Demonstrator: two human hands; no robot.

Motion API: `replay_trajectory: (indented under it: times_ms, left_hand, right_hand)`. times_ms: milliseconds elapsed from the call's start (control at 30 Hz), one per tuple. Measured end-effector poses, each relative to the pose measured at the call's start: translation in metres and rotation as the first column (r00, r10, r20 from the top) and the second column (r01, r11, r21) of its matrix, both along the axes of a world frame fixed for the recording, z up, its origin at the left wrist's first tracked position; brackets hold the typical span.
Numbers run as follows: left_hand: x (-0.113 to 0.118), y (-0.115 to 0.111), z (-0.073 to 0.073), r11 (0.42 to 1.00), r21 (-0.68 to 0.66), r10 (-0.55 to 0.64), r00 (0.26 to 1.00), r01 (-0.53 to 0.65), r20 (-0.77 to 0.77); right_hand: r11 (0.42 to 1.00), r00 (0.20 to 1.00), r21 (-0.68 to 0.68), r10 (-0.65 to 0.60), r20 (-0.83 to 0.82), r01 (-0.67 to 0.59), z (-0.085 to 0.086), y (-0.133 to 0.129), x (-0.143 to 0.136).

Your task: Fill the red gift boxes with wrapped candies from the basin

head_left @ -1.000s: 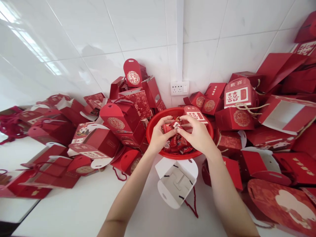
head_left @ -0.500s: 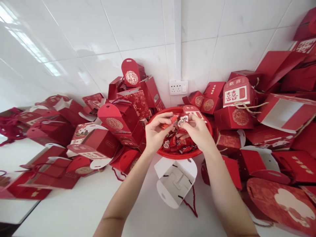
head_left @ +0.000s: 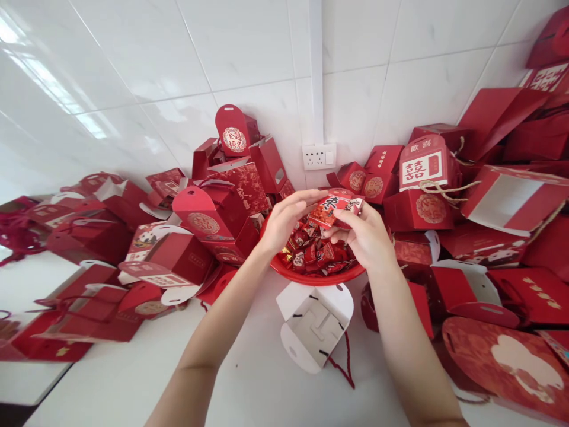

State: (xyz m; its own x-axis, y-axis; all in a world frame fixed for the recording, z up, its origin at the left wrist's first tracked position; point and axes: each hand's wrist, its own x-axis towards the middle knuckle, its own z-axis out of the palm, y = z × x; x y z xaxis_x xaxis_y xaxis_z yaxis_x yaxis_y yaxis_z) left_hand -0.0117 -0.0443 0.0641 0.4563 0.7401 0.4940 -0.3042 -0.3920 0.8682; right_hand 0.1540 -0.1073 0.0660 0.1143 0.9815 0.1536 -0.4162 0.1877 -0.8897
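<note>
From where I stand, red packets are positioned above the basket, pinched between thumb and fingers of the right hand. The left hand is unclenched, fingers extended beside the packets (contact cannot be confirmed). Wrapped sweets lie inside the basket. An open box sits at the basket's near side, its red cord trailing. Red boxes are piled left of the basket; a wall socket is mounted behind it.

I have free table before the open white box, its mouth clear from above, piled red boxes blocking leftward, heaped cartons crowding rightward, red basin just behind, tiled wall beyond.
</note>
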Motion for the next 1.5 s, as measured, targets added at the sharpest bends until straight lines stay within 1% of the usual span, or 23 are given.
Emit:
replay_trajectory:
  times_ms: [33, 67, 100, 133, 167, 200, 233, 267, 300, 333, 433, 533, 633, 733, 800, 967, 1067, 1133, 1200, 1233, 1300, 1400, 1500]
  left_hand:
    - [-0.001, 0.008, -0.001, 0.998, -0.041, 0.045, 0.999, -0.045, -0.005]
    - [-0.003, 0.016, -0.002, 0.993, -0.068, 0.092, 0.995, -0.095, -0.045]
    - [-0.005, 0.025, -0.005, 0.987, -0.070, 0.135, 0.983, -0.144, -0.122]
    - [-0.007, 0.035, -0.009, 0.983, -0.039, 0.167, 0.956, -0.181, -0.241]
    - [-0.008, 0.045, -0.013, 0.979, 0.029, 0.196, 0.898, -0.200, -0.395]
    - [-0.009, 0.054, -0.017, 0.974, 0.125, 0.227, 0.793, -0.190, -0.565]
    - [-0.009, 0.063, -0.022, 0.965, 0.220, 0.261, 0.651, -0.145, -0.713]
    - [-0.008, 0.070, -0.027, 0.954, 0.285, 0.289, 0.514, -0.089, -0.807]
    - [-0.006, 0.076, -0.031, 0.948, 0.317, 0.304, 0.407, -0.037, -0.861]
    - [-0.004, 0.081, -0.035, 0.945, 0.328, 0.308, 0.335, 0.002, -0.890]
    - [0.002, 0.091, -0.046, 0.950, 0.308, 0.288, 0.243, 0.047, -0.926]
    - [0.006, 0.097, -0.055, 0.953, 0.300, 0.290, 0.160, 0.041, -0.943]
    - [0.005, 0.101, -0.060, 0.957, 0.288, 0.286, 0.126, 0.001, -0.950]
    - [0.003, 0.104, -0.061, 0.972, 0.232, 0.235, 0.155, -0.039, -0.959]
    - [0.001, 0.103, -0.059, 0.983, 0.174, 0.183, 0.221, -0.061, -0.958]
    - [-0.006, 0.093, -0.046, 0.988, 0.026, 0.095, 0.475, -0.150, -0.875]
    - [-0.009, 0.084, -0.037, 0.980, -0.058, 0.067, 0.594, -0.188, -0.802]
    - [-0.010, 0.078, -0.032, 0.965, -0.131, 0.067, 0.699, -0.226, -0.712]
    - [-0.008, 0.072, -0.028, 0.940, -0.228, 0.078, 0.810, -0.253, -0.581]
    - [-0.007, 0.068, -0.026, 0.929, -0.272, 0.082, 0.854, -0.253, -0.514]
    - [-0.003, 0.060, -0.023, 0.918, -0.322, 0.079, 0.902, -0.232, -0.424]
    - [0.002, 0.046, -0.017, 0.918, -0.348, 0.066, 0.940, -0.188, -0.335]
    - [0.006, 0.032, -0.010, 0.916, -0.376, 0.053, 0.971, -0.141, -0.235]
  right_hand:
    - [0.999, 0.999, 0.000, -0.032, -0.014, 0.032, 0.001, 0.000, 0.002]
    - [0.998, 0.998, -0.002, -0.058, -0.029, 0.058, 0.002, 0.000, 0.004]
    - [0.997, 0.996, -0.004, -0.079, -0.045, 0.079, 0.003, 0.000, 0.006]
    - [0.995, 0.994, -0.006, -0.096, -0.060, 0.095, 0.004, 0.000, 0.008]
    - [0.994, 0.991, -0.008, -0.110, -0.076, 0.109, 0.004, 0.000, 0.011]
    - [0.993, 0.989, -0.008, -0.121, -0.089, 0.120, 0.005, -0.001, 0.013]
    - [0.992, 0.987, -0.005, -0.128, -0.101, 0.128, 0.006, -0.001, 0.015]
    - [0.991, 0.985, -0.001, -0.133, -0.111, 0.134, 0.007, -0.001, 0.016]
    - [0.991, 0.984, 0.002, -0.136, -0.118, 0.137, 0.007, -0.001, 0.017]
    - [0.990, 0.983, 0.003, -0.138, -0.124, 0.139, 0.008, -0.002, 0.018]
    - [0.990, 0.981, 0.007, -0.140, -0.136, 0.142, 0.010, -0.004, 0.019]
    - [0.990, 0.983, 0.018, -0.135, -0.126, 0.139, 0.011, -0.005, 0.018]
    - [0.990, 0.984, 0.023, -0.136, -0.118, 0.140, 0.011, -0.005, 0.018]
    - [0.989, 0.982, 0.025, -0.139, -0.125, 0.143, 0.012, -0.005, 0.019]
    - [0.989, 0.982, 0.020, -0.141, -0.129, 0.144, 0.013, -0.006, 0.019]
    - [0.990, 0.984, 0.015, -0.134, -0.119, 0.137, 0.012, -0.006, 0.019]
    - [0.991, 0.985, 0.020, -0.131, -0.113, 0.134, 0.010, -0.005, 0.018]
    - [0.990, 0.985, 0.018, -0.135, -0.109, 0.138, 0.009, -0.004, 0.017]
    - [0.989, 0.985, 0.010, -0.143, -0.101, 0.144, 0.008, -0.003, 0.016]
    - [0.989, 0.985, 0.005, -0.149, -0.092, 0.150, 0.008, -0.003, 0.015]
    - [0.987, 0.985, -0.005, -0.162, -0.055, 0.162, 0.007, -0.003, 0.014]
    - [0.981, 0.980, -0.019, -0.192, 0.060, 0.194, 0.002, -0.002, 0.011]
    - [0.971, 0.953, -0.002, -0.235, 0.192, 0.239, -0.005, 0.002, 0.008]
